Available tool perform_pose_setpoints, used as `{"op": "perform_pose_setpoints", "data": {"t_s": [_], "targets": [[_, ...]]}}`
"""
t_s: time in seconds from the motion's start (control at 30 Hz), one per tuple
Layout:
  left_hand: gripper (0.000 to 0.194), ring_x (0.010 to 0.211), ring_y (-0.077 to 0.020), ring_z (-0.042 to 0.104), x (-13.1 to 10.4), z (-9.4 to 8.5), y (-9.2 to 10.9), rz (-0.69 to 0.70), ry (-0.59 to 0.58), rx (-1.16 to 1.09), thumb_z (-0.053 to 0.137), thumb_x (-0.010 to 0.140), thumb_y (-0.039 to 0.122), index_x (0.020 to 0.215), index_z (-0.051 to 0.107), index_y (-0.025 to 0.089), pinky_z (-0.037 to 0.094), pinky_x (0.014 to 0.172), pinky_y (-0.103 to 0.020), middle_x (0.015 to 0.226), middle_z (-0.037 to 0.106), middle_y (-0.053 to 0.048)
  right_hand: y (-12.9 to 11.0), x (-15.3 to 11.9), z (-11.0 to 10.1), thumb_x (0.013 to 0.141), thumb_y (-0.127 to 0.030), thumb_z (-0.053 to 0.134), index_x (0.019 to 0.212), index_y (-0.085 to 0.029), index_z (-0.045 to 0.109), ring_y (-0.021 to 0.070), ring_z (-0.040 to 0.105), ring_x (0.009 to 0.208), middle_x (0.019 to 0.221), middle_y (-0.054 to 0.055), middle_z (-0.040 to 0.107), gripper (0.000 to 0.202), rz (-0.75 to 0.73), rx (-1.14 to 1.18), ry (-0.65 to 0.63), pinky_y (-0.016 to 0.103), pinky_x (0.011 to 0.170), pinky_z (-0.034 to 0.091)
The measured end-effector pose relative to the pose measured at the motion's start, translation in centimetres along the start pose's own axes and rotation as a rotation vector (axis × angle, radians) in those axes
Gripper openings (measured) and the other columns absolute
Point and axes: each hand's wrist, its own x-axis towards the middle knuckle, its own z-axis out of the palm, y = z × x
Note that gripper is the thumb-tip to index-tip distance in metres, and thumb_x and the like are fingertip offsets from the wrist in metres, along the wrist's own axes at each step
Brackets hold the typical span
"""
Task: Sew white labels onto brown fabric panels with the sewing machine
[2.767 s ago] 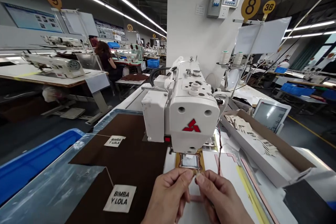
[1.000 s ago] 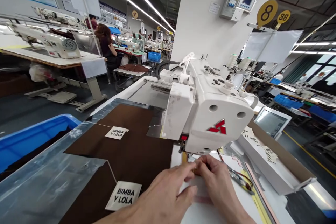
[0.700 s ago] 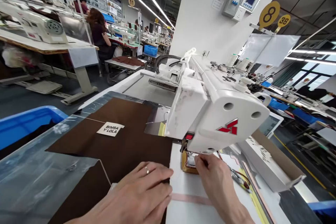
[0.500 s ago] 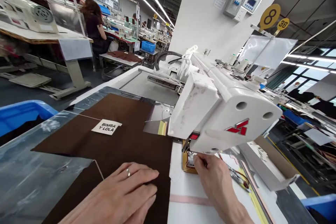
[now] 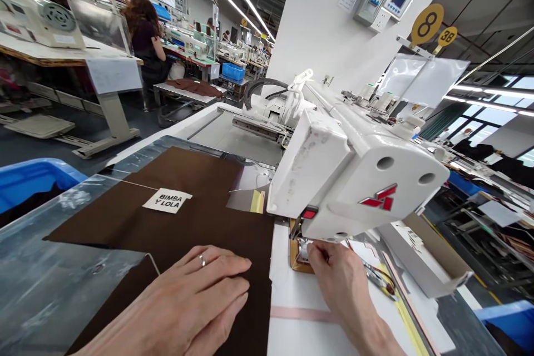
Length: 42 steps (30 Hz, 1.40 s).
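1. The white sewing machine (image 5: 334, 178) fills the centre right, its head over the work area.
2. Brown cloth (image 5: 204, 172) lies flat from the left to the lower centre.
3. The blue bin (image 5: 58, 166), at the left edge, holds dark material.
4. The cardboard box (image 5: 448, 247), lower right, holds a number of pale labels (image 5: 411, 236).
5. The left hand (image 5: 196, 292), lower left of centre, is flat and grips nothing; it appears to rest on the cloth.
6. The right hand (image 5: 342, 272), lower centre, has its fingertips drawn together; I cannot tell whether they pinch anything. The step seems to be fine fingerwork under the head; the next move calls for a light, careful touch.
7. The tan frame (image 5: 301, 267) sits just beside those fingertips, partly hidden.
8. 1 printed label (image 5: 167, 200) lies on the cloth, left of centre.
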Motion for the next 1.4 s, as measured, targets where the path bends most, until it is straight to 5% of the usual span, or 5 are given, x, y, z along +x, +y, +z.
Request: {"op": "perform_pose_setpoints", "data": {"t_s": [0.33,0.93,1.13,1.23,1.4], "targets": [[0.021,0.108,-0.0132,0.066,0.1,-0.3,-0.3,0.026,-0.007,0.021,0.056,0.097,0.021,0.106,0.072,0.032,0.035,0.108,-0.022,0.121,0.072,0.01,-0.4,-0.3,-0.1,0.095,-0.039,0.044,0.064,-0.025,0.05,0.0178,0.045,0.054,0.057,0.0,0.052,0.035,-0.001,0.012,0.013,0.03,0.057,0.03],[0.022,0.104,-0.0174,0.069,0.2,-0.3,-0.6,-0.002,-0.04,0.024,0.055,0.099,0.025,0.104,0.076,0.031,0.047,0.101,-0.025,0.117,0.075,0.003,-0.3,-0.1,-0.6,0.096,-0.043,0.047,0.069,-0.024,0.061,0.0211,0.055,0.061,0.066,0.005,0.065,0.036,-0.005,0.099,0.013,0.031,0.058,0.031],[0.022,0.104,-0.0184,0.069,0.1,-0.4,-1.1,-0.012,-0.078,0.029,0.055,0.099,0.027,0.106,0.076,0.03,0.049,0.099,-0.027,0.119,0.075,0.003,1.8,1.1,-2.0,0.094,-0.044,0.049,0.06,-0.023,0.045,0.0162,0.044,0.058,0.058,-0.001,0.051,0.04,-0.099,0.24,-0.109,0.029,0.055,0.03],[0.024,0.103,-0.0184,0.07,0.2,-0.4,-1.2,-0.013,-0.083,0.014,0.053,0.101,0.027,0.105,0.077,0.03,0.051,0.097,-0.027,0.118,0.075,0.001,2.3,2.5,-3.0,0.093,-0.043,0.051,0.064,-0.021,0.056,0.0164,0.049,0.06,0.061,-0.001,0.056,0.037,-0.19,0.323,-0.236,0.028,0.058,0.036],[0.028,0.1,-0.0186,0.071,0.3,-0.3,-1.7,-0.023,-0.106,0.032,0.05,0.104,0.031,0.102,0.078,0.03,0.052,0.1,-0.03,0.116,0.076,0.001,2.4,4.6,-4.1,0.087,-0.039,0.064,0.1,-0.021,0.075,0.0263,0.068,0.095,0.101,0.004,0.076,0.025,-0.281,0.426,-0.336,0.032,0.083,0.051]]}}
